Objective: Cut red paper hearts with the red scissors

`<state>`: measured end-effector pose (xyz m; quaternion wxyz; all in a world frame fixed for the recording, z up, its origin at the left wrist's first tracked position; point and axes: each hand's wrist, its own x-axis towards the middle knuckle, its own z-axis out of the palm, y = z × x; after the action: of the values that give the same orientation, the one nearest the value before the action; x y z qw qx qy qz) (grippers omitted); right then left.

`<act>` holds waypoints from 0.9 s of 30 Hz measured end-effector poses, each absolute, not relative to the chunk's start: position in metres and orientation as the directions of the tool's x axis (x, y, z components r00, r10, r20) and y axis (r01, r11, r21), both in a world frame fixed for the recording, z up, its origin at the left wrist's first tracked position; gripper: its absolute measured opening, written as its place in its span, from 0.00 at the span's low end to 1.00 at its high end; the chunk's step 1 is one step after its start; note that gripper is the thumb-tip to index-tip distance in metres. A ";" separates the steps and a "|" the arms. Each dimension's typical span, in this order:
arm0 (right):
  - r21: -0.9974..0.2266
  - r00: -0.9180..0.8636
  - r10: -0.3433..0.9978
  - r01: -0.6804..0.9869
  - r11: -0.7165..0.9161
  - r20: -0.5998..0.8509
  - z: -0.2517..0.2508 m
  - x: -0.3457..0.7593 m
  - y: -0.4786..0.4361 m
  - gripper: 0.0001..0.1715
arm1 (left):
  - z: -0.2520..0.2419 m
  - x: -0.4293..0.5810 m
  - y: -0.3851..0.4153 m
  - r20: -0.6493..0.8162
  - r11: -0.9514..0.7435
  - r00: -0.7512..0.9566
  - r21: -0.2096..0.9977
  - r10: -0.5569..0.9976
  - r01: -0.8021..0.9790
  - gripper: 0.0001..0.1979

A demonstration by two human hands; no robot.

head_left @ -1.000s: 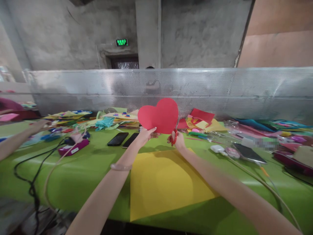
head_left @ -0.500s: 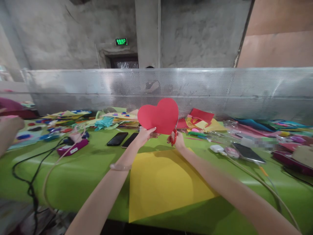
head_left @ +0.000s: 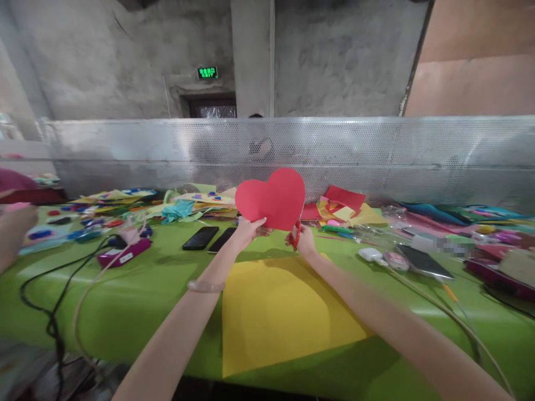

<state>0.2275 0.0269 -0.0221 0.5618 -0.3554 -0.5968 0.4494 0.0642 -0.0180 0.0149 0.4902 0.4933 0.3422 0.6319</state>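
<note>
- The heart (head_left: 276,197), red and flat, is held up beyond the far edge of the sheet (head_left: 284,317), the yellow one, its face turned toward the wearer.
- The left hand (head_left: 249,233), past the sheet's far left corner, pinches the heart's lower left border, thumb on the face and the other fingers mostly behind.
- The right hand (head_left: 306,239), past the sheet's far edge, grasps the scissors (head_left: 297,235) by their red handles; the blades stand at the heart's right border. Whether they bite paper is too small to tell.
- The heart looks like thin card: light, fairly stiff, not slippery, but likely to crease or tear under a hard pinch. The broad lower left border seems a good hold, away from the blades.
- Left of the sheet's far corner lie two phones, the nearer one (head_left: 221,240) just beside the left wrist.
- Beyond the sheet to the right, paper scraps (head_left: 345,209) limit sideways room; the charger (head_left: 370,254) lies well right.
- Green cloth (head_left: 125,301) flanks the sheet, whose near left corner reaches close to the cloth's near border.
</note>
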 end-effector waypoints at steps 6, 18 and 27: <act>-0.933 -0.094 0.931 -0.111 0.343 0.353 -0.019 0.230 0.028 0.12 | 0.012 0.061 -0.011 0.301 -0.303 -0.051 0.913 0.952 -0.272 0.13; -0.918 -0.109 0.916 -0.139 0.370 0.386 -0.017 0.231 0.026 0.11 | 0.007 0.058 -0.006 0.317 -0.324 -0.070 0.923 0.946 -0.207 0.16; -0.921 -0.114 0.916 -0.125 0.370 0.384 -0.015 0.233 0.023 0.10 | 0.009 0.058 -0.007 0.336 -0.348 -0.092 0.920 0.937 -0.179 0.16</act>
<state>0.2327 0.0234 -0.0150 0.5764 -0.3329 -0.5940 0.4519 0.0580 -0.0073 0.0085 0.4357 0.5138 0.3692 0.6403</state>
